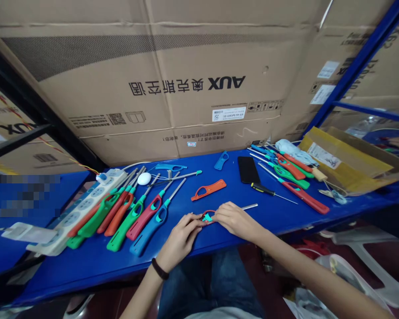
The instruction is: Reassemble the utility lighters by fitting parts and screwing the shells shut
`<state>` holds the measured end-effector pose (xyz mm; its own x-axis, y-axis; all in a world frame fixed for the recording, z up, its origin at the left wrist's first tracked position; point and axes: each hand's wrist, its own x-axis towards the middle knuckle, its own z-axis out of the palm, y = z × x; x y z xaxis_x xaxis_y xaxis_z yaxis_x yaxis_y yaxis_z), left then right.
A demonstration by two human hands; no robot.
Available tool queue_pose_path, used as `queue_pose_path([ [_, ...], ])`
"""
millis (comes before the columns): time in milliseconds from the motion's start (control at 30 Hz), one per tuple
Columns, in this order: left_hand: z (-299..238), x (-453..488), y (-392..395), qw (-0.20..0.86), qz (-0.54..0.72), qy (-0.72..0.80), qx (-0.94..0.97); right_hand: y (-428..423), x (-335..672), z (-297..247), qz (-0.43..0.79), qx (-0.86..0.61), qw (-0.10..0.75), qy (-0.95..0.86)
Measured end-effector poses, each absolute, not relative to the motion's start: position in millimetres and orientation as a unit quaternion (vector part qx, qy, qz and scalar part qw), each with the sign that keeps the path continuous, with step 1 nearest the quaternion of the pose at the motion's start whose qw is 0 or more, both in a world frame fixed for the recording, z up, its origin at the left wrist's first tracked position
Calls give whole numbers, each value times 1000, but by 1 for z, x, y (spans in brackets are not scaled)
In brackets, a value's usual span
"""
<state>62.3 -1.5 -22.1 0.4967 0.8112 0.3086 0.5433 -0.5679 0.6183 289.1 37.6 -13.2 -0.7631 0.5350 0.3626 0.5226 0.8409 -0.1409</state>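
At the front edge of the blue table, a red long-nosed gas lighter (209, 214) with a teal trigger lies between my hands, its metal tube pointing right. My left hand (185, 232) is closed with its fingertips on the handle end. Fingers of my right hand (234, 220) are closed over the part near the tube; they hide much of the lighter. Beyond them lies an orange handle shell (209, 189), and farther back a blue shell (221, 160). A yellow-and-black screwdriver (263, 189) rests to the right, next to a black phone (248, 169).
Several assembled lighters (149, 217) lie at left beside a white power strip (83, 208). More lighters (291, 170) lie at right, near an open cardboard box (346, 159). A large cardboard sheet (186, 57) stands behind the table (193, 168). Blue metal posts (352, 71) rise at right.
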Motion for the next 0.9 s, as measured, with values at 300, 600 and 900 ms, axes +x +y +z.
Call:
queue_pose_path([
  [300, -26, 62, 1, 211, 314, 405, 832, 12, 274, -19, -11, -332, 220, -917],
  [600, -26, 63, 1, 216, 302, 406, 835, 3, 262, -23, -7, -363, 192, -912],
  [900, -24, 62, 0, 224, 311, 410, 828, 0, 275, -16, 77, -353, 157, -919],
])
